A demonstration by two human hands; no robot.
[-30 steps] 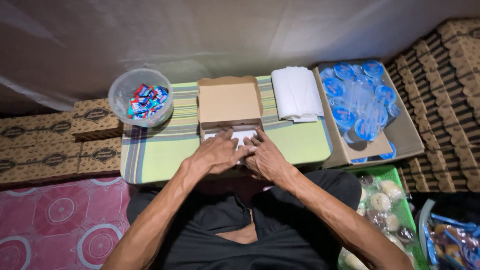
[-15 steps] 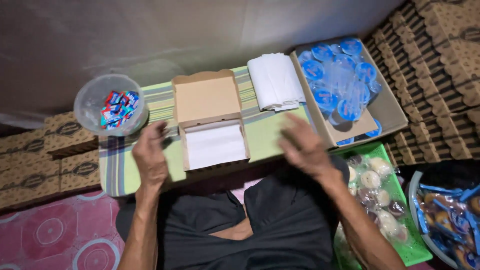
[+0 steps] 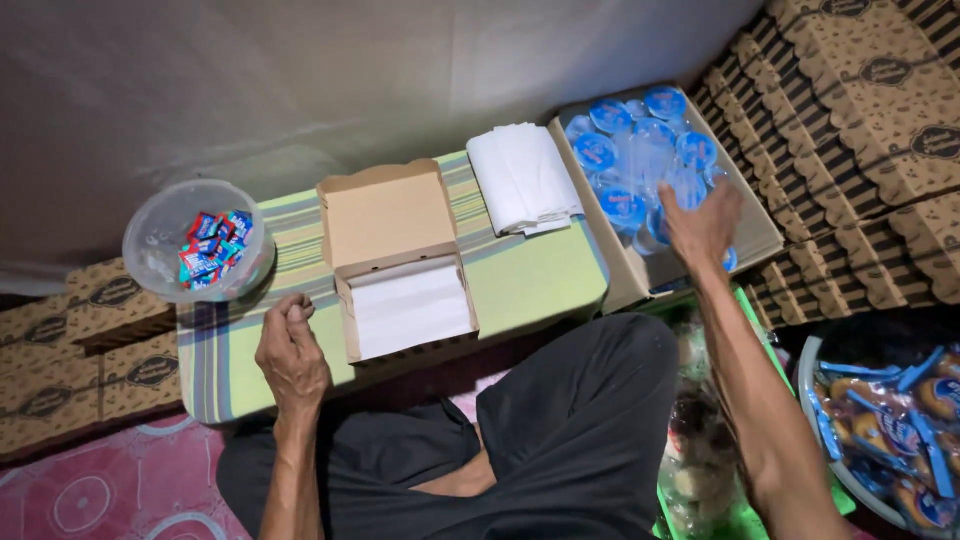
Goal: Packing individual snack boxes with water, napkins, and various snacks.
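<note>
An open brown cardboard box (image 3: 386,212) lies on the low table, its tray lined with a white paper sheet (image 3: 410,308). My left hand (image 3: 291,353) rests loosely curled on the striped green cloth (image 3: 525,275) just left of the box, holding nothing. My right hand (image 3: 703,226) reaches out, fingers spread, over a carton (image 3: 762,228) of sealed water cups with blue lids (image 3: 625,150). It hovers above the nearest cups; whether it touches one I cannot tell.
A clear plastic bowl (image 3: 160,240) of wrapped candies sits at the table's left end. A stack of white paper sheets (image 3: 522,178) lies between box and carton. Folded printed boxes (image 3: 860,130) pile up at the right and left. Bagged pastries (image 3: 890,430) lie lower right.
Both hands left the box's paper lining. My left hand drew back to the cloth beside the box. My right hand swung right to the carton of water cups. The view shifted right.
</note>
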